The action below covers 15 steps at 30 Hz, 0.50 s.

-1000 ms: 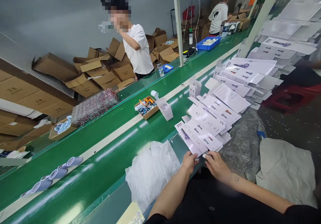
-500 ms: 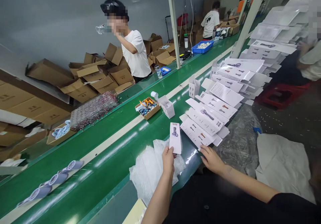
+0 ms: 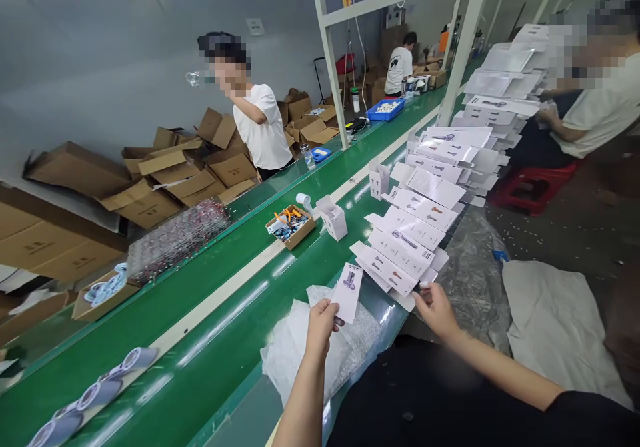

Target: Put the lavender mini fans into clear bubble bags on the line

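My left hand [image 3: 323,323] is closed on the lower end of a narrow white carton [image 3: 349,292], whose printed face shows a handheld fan. Beneath it lies clear bubble wrap [image 3: 295,340] at the belt's near edge. My right hand [image 3: 439,312] has its thumb and curled fingers at the near corner of a flattened printed carton [image 3: 387,265], apparently pinching its flap. That carton is the front one in a long overlapping row of flattened cartons [image 3: 440,187] running away along the belt's right side.
Standing on the green belt [image 3: 210,337] are an open white box [image 3: 332,219], a smaller box [image 3: 379,180] and a cardboard tray of small parts [image 3: 291,227]. Lilac-white fan bodies [image 3: 100,393] lie at left. One co-worker [image 3: 263,123] stands across; another [image 3: 595,100] sits at right.
The carton in my left hand has tilted to the right. My right hand has moved right, its fingers now curled at the flattened carton's corner. The head view has shifted.
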Tool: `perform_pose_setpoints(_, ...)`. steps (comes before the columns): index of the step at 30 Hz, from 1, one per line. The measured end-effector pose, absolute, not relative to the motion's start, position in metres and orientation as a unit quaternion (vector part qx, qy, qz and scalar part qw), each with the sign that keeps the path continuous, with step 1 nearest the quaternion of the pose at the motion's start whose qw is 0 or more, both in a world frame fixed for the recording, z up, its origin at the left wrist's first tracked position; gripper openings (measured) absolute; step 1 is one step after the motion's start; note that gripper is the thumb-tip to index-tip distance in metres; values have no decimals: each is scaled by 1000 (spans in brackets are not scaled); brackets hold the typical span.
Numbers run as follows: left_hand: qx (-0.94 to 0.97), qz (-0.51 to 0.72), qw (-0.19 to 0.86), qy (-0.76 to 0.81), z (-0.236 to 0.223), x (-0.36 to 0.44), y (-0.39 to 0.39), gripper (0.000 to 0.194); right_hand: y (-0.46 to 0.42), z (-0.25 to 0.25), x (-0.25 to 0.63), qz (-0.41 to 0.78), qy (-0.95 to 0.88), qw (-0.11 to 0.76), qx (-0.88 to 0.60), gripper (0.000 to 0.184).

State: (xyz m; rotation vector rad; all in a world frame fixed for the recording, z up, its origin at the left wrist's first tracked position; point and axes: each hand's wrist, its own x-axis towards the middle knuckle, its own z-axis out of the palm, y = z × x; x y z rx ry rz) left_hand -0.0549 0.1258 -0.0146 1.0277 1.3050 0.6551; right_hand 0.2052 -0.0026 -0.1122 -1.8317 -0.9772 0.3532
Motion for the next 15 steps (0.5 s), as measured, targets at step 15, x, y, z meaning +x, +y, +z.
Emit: perform_pose_setpoints(15, 509, 202, 643, 535, 6, -50, 103, 18, 44, -98, 209, 419, -90, 667, -610, 74)
